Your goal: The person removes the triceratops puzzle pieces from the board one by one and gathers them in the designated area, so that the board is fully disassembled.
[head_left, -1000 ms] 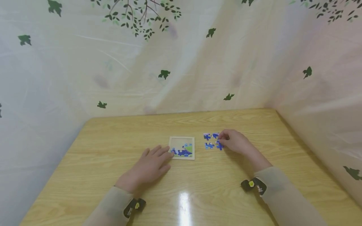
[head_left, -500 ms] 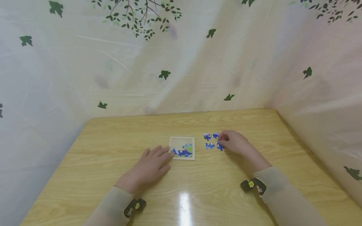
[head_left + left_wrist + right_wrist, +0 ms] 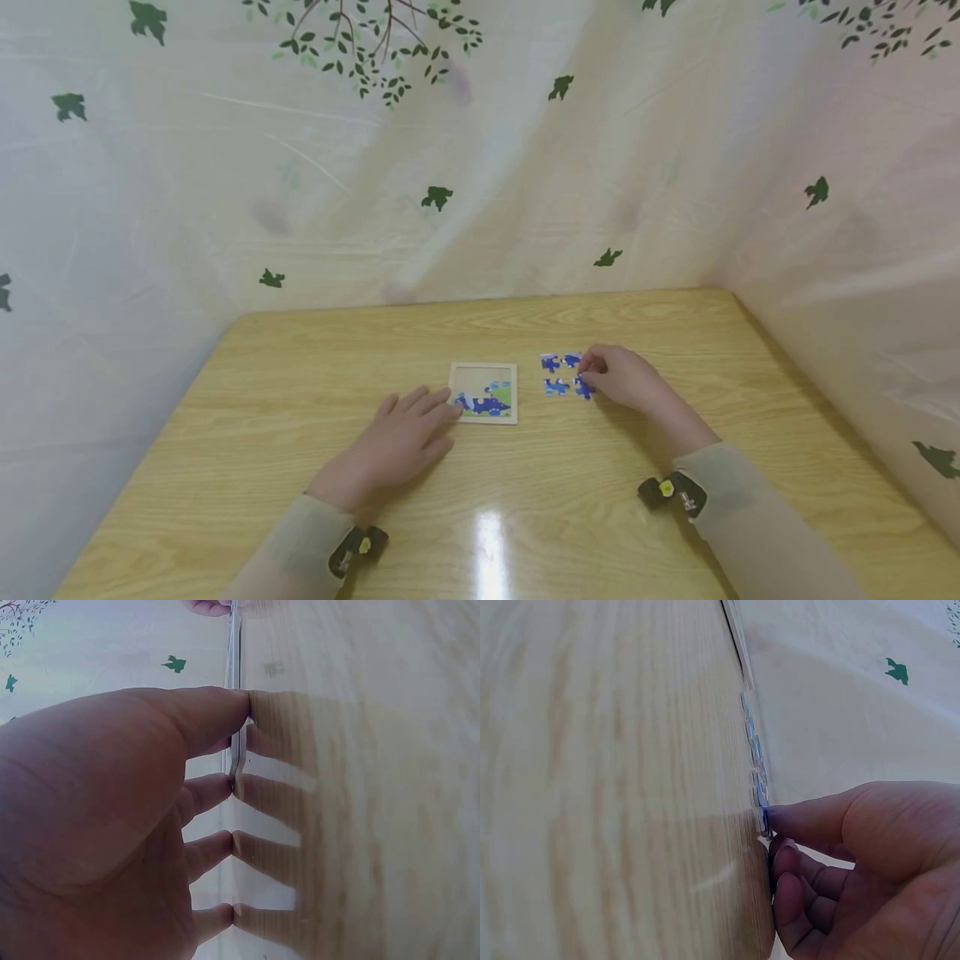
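1. The left hand [image 3: 393,437] lies palm down, its fingers stretched out and spread slightly apart, with the thumb held off to the near side.
2. Its index finger reaches over the left rim of the square puzzle frame [image 3: 515,393], near the lower corner, and the middle fingertip is at that same rim. In the left wrist view, gaps show between the fingers, and several fingertips meet the surface [image 3: 337,358]. The hand is not curled round anything.
3. The frame lies flat on the surface. Joined blue and green pieces [image 3: 483,406] fill its near part and part of its right side; the rest shows the bare backing.
4. The right hand [image 3: 624,375] is drawn in, thumb and index finger brought together, pinching the near right loose piece [image 3: 584,388] at its edge. In the right wrist view the thumb tip touches that piece and the other fingers are curled beneath. I cannot tell whether the piece is raised at all.
5. Three more loose pieces lie beside it, to the right of the frame and apart from it: the far left piece [image 3: 551,364], the far right piece [image 3: 571,361], just beside the fingers, and the near left piece [image 3: 556,387].
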Demonstrator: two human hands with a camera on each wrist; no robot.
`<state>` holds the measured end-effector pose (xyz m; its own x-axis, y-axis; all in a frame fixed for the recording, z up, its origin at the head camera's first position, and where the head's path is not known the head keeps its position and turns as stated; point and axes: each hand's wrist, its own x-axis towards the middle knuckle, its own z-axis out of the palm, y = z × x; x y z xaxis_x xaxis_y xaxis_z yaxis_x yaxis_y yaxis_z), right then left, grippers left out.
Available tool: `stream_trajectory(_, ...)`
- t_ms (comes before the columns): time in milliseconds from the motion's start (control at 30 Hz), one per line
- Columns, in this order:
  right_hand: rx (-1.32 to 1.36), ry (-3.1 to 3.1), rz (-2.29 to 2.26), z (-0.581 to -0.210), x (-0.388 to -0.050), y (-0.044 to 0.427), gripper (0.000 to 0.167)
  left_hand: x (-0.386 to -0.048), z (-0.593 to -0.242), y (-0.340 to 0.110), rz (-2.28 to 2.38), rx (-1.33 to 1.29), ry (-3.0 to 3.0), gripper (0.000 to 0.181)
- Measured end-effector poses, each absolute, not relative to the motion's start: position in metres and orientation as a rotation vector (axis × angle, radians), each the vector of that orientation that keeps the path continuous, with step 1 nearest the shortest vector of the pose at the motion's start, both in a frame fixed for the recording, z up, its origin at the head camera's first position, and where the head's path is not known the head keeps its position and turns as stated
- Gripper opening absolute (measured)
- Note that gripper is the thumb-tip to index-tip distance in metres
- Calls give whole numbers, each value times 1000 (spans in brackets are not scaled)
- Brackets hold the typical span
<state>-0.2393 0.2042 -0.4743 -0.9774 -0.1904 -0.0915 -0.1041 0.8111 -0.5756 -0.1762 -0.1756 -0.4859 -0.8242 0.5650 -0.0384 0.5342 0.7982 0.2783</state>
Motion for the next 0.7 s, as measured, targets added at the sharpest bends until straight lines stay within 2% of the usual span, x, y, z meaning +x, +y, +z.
stream_trajectory(700, -197, 2858, -895, -474, -240, 203, 9, -176, -484, -176, 381, 879, 2866, 52)
